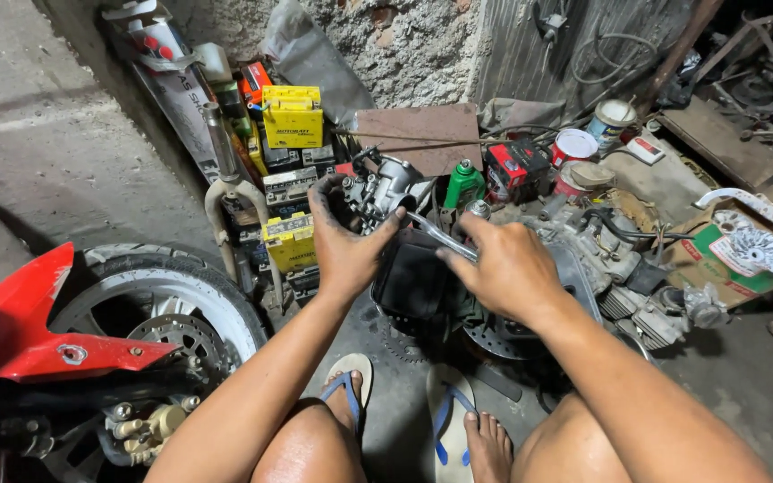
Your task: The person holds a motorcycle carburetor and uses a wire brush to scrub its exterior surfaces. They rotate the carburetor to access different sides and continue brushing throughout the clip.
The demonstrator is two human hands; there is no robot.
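Note:
My left hand (344,246) grips a grey metal carburettor (385,188), holding it up in front of me. My right hand (505,266) is closed around a silver wrench (436,234) whose head reaches toward the carburettor's right side. Both hands are greasy. Below them lies a black pouch or cover (413,279) on the ground. My bare knees and blue-strapped sandals (445,416) are at the bottom of the view.
A motorcycle front wheel (167,309) with a red fender (20,326) stands at left. Yellow batteries (292,116) are stacked against the rough wall. An engine block (615,268), a green spray can (463,183), tins and a cardboard box (722,259) crowd the right.

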